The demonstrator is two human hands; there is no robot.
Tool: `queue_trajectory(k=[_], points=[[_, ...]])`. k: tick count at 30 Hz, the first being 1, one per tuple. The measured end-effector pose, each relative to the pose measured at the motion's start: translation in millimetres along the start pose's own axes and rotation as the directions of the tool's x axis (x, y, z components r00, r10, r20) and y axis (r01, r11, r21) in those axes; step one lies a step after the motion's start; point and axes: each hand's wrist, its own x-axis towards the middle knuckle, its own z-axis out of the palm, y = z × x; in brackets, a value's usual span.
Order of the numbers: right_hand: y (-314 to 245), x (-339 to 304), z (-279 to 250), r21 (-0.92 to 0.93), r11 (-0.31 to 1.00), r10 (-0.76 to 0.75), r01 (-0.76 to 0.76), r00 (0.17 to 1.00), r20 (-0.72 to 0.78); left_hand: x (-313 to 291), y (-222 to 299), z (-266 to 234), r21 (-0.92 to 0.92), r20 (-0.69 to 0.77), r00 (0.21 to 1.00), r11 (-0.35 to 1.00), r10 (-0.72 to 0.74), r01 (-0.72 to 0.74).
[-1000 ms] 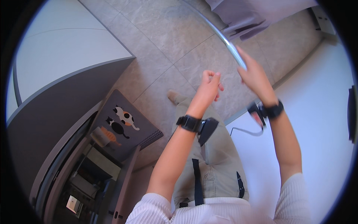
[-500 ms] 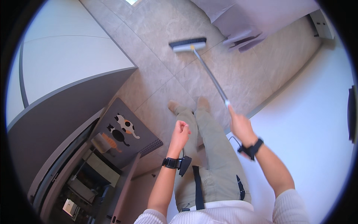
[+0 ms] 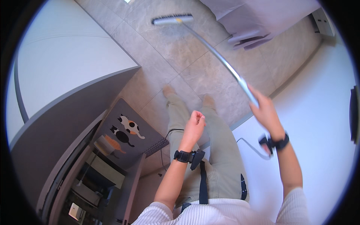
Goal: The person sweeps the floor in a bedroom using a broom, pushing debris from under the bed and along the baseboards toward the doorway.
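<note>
My right hand [image 3: 267, 114] is wrapped round the pale upper end of a broom's silver handle [image 3: 221, 58]. From there the handle slants away to the far left. At its end sits the white broom head [image 3: 172, 20] with dark bristles along the far side; whether it touches the floor I cannot tell. My left hand [image 3: 195, 125] is closed in a loose curl above my legs, away from the broom, with nothing showing in it. Each wrist wears a black strap with a small black device and a thin cable.
Grey tiled floor [image 3: 157, 75] stretches ahead. A white cabinet [image 3: 75, 56] with a grey side stands left, with a grey cat-patterned mat [image 3: 150, 137] below it near an open cabinet compartment. Lilac cloth [image 3: 258, 18] hangs at the far right; a white wall [image 3: 318, 131] runs along my right.
The broom head has moved farther away and to the left. My right hand has shifted right and slightly up; my left hand has moved a little right. My feet have spread apart.
</note>
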Motion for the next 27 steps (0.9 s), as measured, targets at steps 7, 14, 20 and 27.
queue_trajectory(k=[7,14,20,27], points=[[-106,298,99,0.445,0.879,0.135,-0.171,0.984,0.114,6,36,-124,-0.002,0.038,0.999,1.0,-0.03,0.03],[-197,360,204,-0.152,0.987,-0.05,0.056,0.998,0.042,-1,17,-286,0.069,-0.081,0.996,0.997,-0.026,0.032],[-227,274,209,-0.449,0.888,-0.045,0.102,0.99,0.135,-10,4,-357,-0.043,-0.149,0.985,0.996,-0.083,0.077],[-182,108,156,-0.555,0.801,-0.045,0.225,0.947,0.319,-53,-15,-318,0.03,-0.162,0.987,0.999,-0.009,0.014]])
